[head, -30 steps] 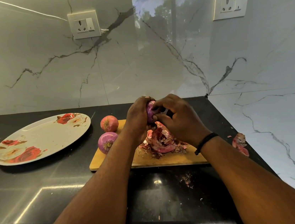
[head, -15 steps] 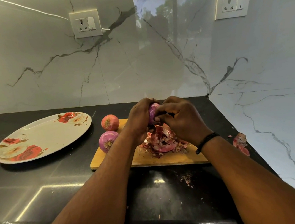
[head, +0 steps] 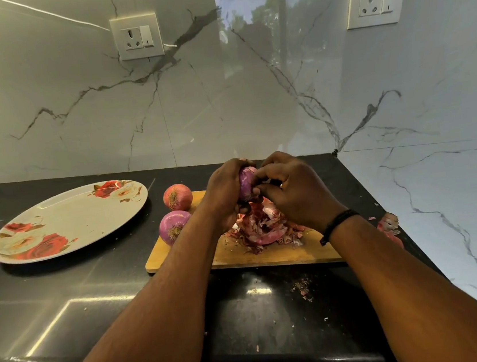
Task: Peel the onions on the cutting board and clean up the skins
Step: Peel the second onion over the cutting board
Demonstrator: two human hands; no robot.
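Above the cutting board, both hands work on one purple onion held clear of the wood. The left hand cups the onion from its left side, fingers curled round it in a firm hold. The right hand comes in from the right, its fingertips curled and closed against the onion's exposed face; they appear to pinch at the skin, though the piece itself is too small to make out. Both forearms reach forward from the near edge of the black counter, wrists slightly raised; a dark band sits on the right wrist.

Judgement: the peeling step is in hand, and the task is partly done. A heap of loose skins lies on the board directly under the hands. Two further onions rest at the board's left end: a reddish onion at the far corner and a pink onion nearer, at the board's left edge. Whether either is fully peeled cannot be told.

Next move, as judged: draw the pinched skin away while the left hand turns the onion, then set it down. Clean-up remains; scraps lie on the counter right of the board and as crumbs in front. A flowered plate stands well to the left.
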